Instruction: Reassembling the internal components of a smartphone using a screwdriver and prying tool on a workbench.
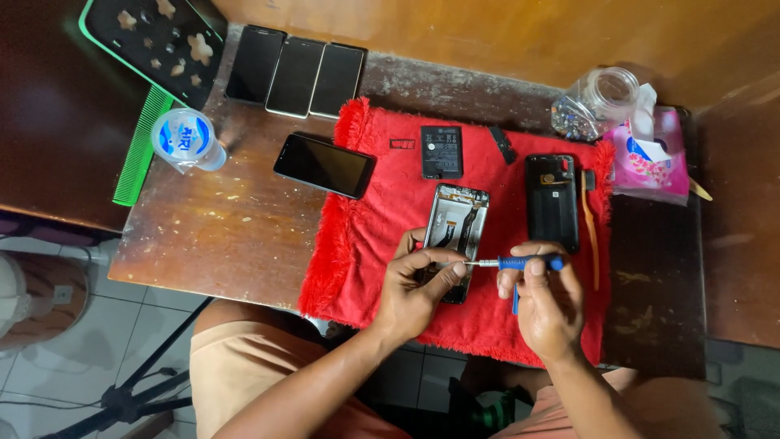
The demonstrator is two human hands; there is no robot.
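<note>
Your opened phone (455, 236) lies near the middle of the fluffy red towel (382, 219), well in from the worn wooden bench's (211, 236) front edge. Your left hand (414, 284) rests on its lower end, fingers pinched on the metal tip of the blue-handled screwdriver (520, 262); your right hand (546, 305) has its fingers wrapped round the handle. Just right lie the black back cover (552, 199) and an orange pry tool (590, 236); a flat battery (441, 152) sits above. An intact phone (325, 165) overhangs the towel's left fringe.
</note>
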